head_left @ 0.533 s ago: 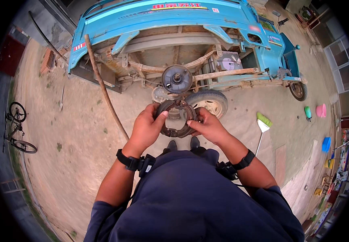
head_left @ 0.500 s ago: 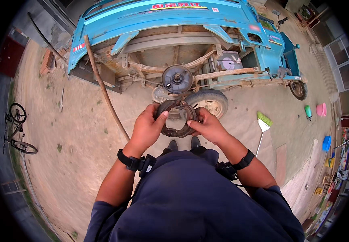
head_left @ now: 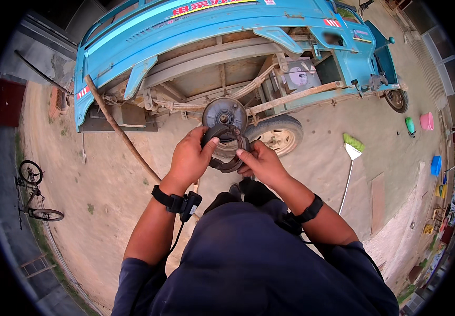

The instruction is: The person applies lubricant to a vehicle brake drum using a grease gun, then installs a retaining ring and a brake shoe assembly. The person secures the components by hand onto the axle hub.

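A ring-shaped pair of dark brown brake shoes [head_left: 243, 142] is held up between my two hands. My left hand [head_left: 193, 155] grips its left side, thumb on top and fingers curled behind. On the other side, my right hand [head_left: 263, 162] pinches the right shoe with the thumb in front. Just beyond the shoes is the round black brake backing plate [head_left: 222, 111] with a hub in its middle, on the axle of the blue three-wheeled truck [head_left: 185, 37]. The brake shoes overlap the plate's lower edge in view; whether they touch it I cannot tell.
A loose wheel [head_left: 277, 138] lies on the ground by the axle. A long wooden pole [head_left: 117, 126] leans against the truck at the left. A green broom [head_left: 352, 146] lies at the right, and a bicycle [head_left: 33, 192] at the far left. A pink bucket [head_left: 427, 121] stands farther right.
I have come closer to the truck, and the brake shoes are nearer the backing plate. The ring has tilted in my hands, its right side turned. Both hands still hold it.
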